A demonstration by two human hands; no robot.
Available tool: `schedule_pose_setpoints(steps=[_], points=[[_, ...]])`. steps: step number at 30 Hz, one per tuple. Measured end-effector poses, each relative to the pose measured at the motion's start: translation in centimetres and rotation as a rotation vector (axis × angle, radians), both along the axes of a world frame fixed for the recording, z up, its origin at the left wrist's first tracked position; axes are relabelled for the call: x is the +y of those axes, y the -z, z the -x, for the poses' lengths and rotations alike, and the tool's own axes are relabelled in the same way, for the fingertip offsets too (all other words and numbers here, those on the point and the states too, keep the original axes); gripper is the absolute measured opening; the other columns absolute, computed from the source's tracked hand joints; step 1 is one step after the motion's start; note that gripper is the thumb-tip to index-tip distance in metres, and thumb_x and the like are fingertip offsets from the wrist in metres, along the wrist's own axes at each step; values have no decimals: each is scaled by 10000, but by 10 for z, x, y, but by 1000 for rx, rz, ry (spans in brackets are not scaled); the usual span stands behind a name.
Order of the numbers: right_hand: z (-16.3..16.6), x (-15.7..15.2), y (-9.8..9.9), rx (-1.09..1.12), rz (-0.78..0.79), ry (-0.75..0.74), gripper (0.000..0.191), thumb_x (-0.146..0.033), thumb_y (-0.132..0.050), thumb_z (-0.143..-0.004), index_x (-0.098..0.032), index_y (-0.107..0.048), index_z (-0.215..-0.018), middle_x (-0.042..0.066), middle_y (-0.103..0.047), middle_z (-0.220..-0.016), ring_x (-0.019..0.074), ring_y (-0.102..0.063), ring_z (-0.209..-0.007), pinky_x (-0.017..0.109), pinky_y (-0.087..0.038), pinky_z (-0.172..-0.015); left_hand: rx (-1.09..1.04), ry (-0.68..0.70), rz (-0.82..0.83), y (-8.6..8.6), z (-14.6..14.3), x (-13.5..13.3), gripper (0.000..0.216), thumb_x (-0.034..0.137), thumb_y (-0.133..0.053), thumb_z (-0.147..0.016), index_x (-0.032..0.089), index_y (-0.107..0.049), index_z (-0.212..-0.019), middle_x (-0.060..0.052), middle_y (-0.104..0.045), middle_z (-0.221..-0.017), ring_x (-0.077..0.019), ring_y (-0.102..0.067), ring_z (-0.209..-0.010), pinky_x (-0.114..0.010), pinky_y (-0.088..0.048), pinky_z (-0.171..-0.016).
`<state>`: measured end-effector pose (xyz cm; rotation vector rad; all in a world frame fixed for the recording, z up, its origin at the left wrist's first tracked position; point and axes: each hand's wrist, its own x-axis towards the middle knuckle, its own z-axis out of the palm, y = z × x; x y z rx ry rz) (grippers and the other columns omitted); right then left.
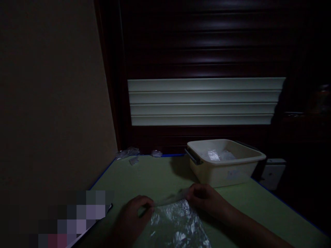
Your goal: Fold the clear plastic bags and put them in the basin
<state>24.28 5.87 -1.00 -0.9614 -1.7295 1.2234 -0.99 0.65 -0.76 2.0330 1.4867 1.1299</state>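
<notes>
A clear plastic bag (178, 224) lies on the green table (155, 175) right in front of me. My left hand (134, 215) pinches the bag's top edge at its left corner, fingers closed. My right hand (204, 198) pinches the same top edge at the right corner. The edge is stretched between the two hands. The room is dim, and the bag's contents do not show.
A cream plastic tub (224, 167) with a dark handle stands at the back right of the table, with clear bags inside. Small clear bags (129, 155) lie at the far left corner by the wall. A white box (274, 172) sits beyond the right edge.
</notes>
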Motion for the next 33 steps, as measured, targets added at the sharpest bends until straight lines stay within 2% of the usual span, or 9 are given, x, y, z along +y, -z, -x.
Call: schedule_pose_setpoints(steps=[5,11,17,22,29,33], points=[[-1,1,0,-52,-23,7,275,-431,-667,-685,-174,-572,-670,11,-567,-641,142,-510,-601,285,-405,-602,10,33,-32,-1,-1,-1,173,189,-483,-724,198,-649,-676,-23,-673,-715,-188,-637,-719,-253,-478,-697],[0,0,0,-63,-90,-17,168,-325,-618,-708,-177,-544,-675,2,-552,-644,142,-509,-618,271,-402,-589,18,28,-55,2,1,1,157,174,-487,-704,198,-636,-661,-25,-669,-696,-186,-633,-691,-250,-483,-668],[-1,-4,-4,-134,-134,-65,90,-241,-569,-731,-172,-599,-682,25,-624,-666,161,-579,-637,278,-443,-597,58,83,-79,3,3,3,198,125,-493,-687,196,-677,-666,-32,-674,-698,-183,-640,-700,-249,-480,-668],[-5,-7,-9,-209,-286,-110,158,-203,-537,-792,-145,-668,-724,81,-662,-788,191,-631,-744,305,-480,-661,112,143,-148,10,6,4,221,114,-511,-748,192,-709,-690,-50,-669,-713,-185,-632,-721,-264,-466,-684],[-8,-9,-12,-298,-472,-185,267,-117,-453,-848,-178,-706,-790,69,-664,-816,171,-625,-764,289,-484,-676,307,77,-151,6,4,-2,286,40,-528,-713,231,-739,-731,-38,-665,-794,-205,-615,-800,-309,-437,-753],[-7,-13,-16,-409,-530,-177,327,-34,-440,-786,-197,-722,-809,67,-649,-846,167,-611,-774,276,-471,-675,407,76,-140,2,3,-6,338,17,-508,-691,240,-749,-771,-47,-667,-850,-229,-609,-859,-351,-425,-794]])
